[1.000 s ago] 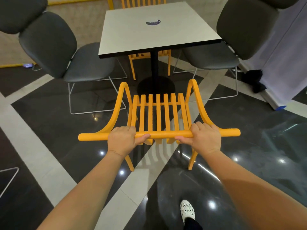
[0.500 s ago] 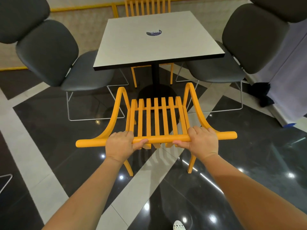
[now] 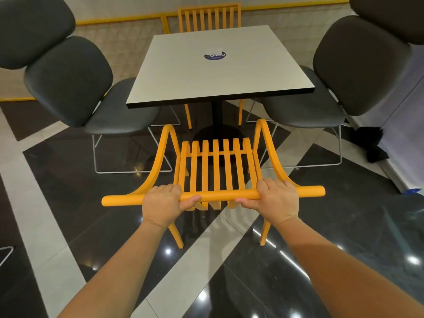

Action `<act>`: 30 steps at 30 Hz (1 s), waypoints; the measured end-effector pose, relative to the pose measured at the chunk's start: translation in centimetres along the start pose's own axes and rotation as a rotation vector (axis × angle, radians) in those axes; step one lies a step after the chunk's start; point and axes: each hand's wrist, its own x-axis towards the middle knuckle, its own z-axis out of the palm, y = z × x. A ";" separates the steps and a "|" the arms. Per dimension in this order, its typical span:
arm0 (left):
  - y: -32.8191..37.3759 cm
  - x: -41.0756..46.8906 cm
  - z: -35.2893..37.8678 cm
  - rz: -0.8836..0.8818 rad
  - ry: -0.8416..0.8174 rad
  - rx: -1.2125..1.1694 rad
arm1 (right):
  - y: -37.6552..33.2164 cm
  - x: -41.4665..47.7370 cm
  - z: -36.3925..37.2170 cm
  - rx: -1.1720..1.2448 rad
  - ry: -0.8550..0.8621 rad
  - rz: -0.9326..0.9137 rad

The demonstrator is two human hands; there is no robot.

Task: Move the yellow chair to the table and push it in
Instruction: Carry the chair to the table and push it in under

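Left grey chair (image 3: 75, 88): seen ahead and to the left of the left hand, tucked at the table's side, so the near side is judged to be left free for the yellow chair.
Left hand (image 3: 161, 204): curled over the top rail from above, the thumb hooked under it, clamped on the rail left of its middle; a grip taken, it is judged, to steer and push.
Yellow chair (image 3: 215, 171): held by its top rail directly under both hands, the seat slats reaching forward from the knuckles, the arms curving up ahead of each hand; its front is pointed at the table but is not yet under it.
Table (image 3: 183, 72): set straight ahead beyond the hands, its near edge above and past the chair's front.
Right hand (image 3: 276, 200): wrapped on the same rail right of its middle, thumb beneath, matched to the left so the push is judged to run straight.
Right grey chair (image 3: 358, 65): placed ahead and right of the right hand.
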 end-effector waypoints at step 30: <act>-3.5 1.6 1.0 0.056 0.069 -0.006 | -2.4 1.6 1.7 -0.009 -0.048 0.034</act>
